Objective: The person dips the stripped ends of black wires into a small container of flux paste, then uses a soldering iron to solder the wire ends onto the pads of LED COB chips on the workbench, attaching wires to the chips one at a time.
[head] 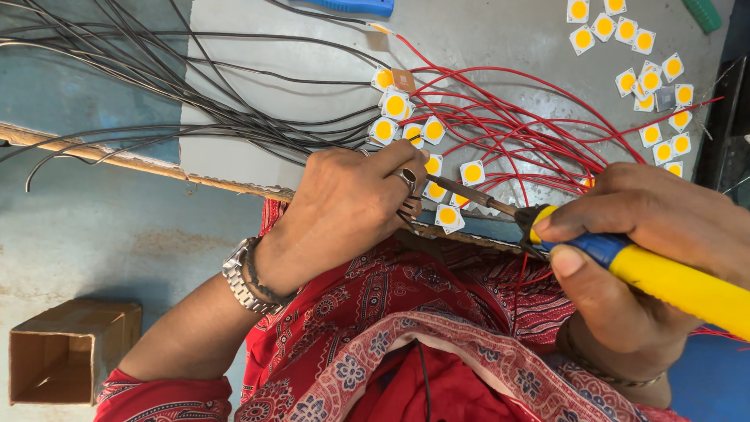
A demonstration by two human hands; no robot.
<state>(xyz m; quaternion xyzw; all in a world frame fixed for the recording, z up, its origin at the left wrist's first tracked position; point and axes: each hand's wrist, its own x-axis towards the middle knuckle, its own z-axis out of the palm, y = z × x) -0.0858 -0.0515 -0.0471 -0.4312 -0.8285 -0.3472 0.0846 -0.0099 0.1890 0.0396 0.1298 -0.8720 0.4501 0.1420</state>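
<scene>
My right hand [648, 250] grips a soldering iron [664, 281] with a yellow and blue handle; its metal tip [461, 191] points left toward small white square LED chips with yellow centres [447, 216] at the bench edge. My left hand [344, 207], wearing a ring and a metal wristwatch, pinches thin wire against those chips, fingers closed by the iron's tip. Red wires [516, 125] run right from the wired chips [395, 104], and black wires [195, 94] fan out to the left.
Several loose LED chips [648, 78] lie at the grey bench's [484, 39] far right. An open cardboard box [66, 352] sits on the floor at the lower left. A blue tool [355, 6] lies at the top edge. Red patterned cloth [406, 328] covers my lap.
</scene>
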